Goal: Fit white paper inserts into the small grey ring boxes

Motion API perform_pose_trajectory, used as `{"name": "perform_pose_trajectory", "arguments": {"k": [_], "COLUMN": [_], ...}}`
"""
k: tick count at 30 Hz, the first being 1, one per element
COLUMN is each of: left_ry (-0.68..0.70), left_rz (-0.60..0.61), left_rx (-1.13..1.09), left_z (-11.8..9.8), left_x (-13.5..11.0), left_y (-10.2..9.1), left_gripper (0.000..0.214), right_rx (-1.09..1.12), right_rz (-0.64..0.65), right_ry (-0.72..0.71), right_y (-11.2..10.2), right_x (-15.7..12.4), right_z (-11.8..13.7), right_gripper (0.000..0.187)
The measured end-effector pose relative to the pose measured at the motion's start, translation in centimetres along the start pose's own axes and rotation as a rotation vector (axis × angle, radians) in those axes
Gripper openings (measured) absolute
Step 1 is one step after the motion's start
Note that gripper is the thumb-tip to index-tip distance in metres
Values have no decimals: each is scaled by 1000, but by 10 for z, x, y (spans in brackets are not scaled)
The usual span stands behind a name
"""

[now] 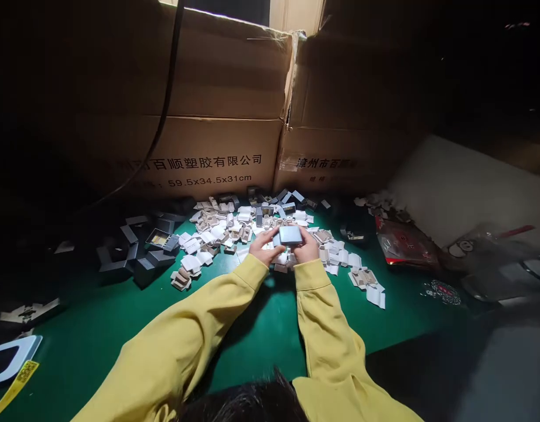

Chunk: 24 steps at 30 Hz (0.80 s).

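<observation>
Between my two hands, above the green table, is a small grey-blue box. My left hand grips its left side, where a flap or second part of the box shows by the thumb. On the other side, my right hand has its fingers wrapped round the right edge. Just beyond and below the hands lies a spread of folded white paper and cardboard inserts. Several dark grey boxes are heaped to the left, one showing a pale insert inside.
Large printed cardboard cartons wall off the back. A dark cable hangs in front of them. Red packets and clear plastic bags lie at the right. A white-edged device with a yellow strap sits at the left front.
</observation>
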State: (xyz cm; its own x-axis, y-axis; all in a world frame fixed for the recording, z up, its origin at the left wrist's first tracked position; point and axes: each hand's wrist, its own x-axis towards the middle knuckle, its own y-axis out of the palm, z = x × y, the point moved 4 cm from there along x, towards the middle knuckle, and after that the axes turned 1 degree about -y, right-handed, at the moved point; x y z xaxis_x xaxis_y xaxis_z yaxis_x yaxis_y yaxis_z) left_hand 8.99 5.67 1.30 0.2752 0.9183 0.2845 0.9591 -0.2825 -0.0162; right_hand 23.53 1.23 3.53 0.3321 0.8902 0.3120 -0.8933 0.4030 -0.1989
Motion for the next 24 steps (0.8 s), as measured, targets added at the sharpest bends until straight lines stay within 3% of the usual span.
{"name": "perform_pose_trajectory", "arguments": {"k": [3,5,7,10,13,14,16,19,21,24], "left_ry": [186,245,231,178,183,190,174,64,-29,-114], "left_rz": [77,90,30,-82,-48,-29,-107,-453,-701,-926], "left_rx": [307,438,506,547,645,693,794,941,1001,1068], "left_z": [-10,-12,-11,-11,-20,-26,-41,-70,-88,-103], "left_x": [18,24,25,21,14,11,3,-14,-27,-39], "left_y": [33,44,43,17,-33,-55,-109,-200,-253,-307], "left_gripper": [60,58,58,58,53,52,53,53,54,57], "right_rx": [-448,-641,-751,-793,-787,-783,-779,-791,-780,-745], "right_rz": [-248,-281,-273,-320,-397,-429,-513,-617,-609,-498], "right_ry": [-59,-20,39,100,115,100,28,-145,-252,-317], "right_y": [-30,-36,-35,-35,-37,-37,-34,-20,-6,16], "right_x": [5,6,6,8,8,8,5,-3,-9,-15], "right_z": [-12,-27,-44,-60,-61,-58,-45,-22,-9,1], "right_gripper": [48,47,44,50,72,77,79,69,62,56]}}
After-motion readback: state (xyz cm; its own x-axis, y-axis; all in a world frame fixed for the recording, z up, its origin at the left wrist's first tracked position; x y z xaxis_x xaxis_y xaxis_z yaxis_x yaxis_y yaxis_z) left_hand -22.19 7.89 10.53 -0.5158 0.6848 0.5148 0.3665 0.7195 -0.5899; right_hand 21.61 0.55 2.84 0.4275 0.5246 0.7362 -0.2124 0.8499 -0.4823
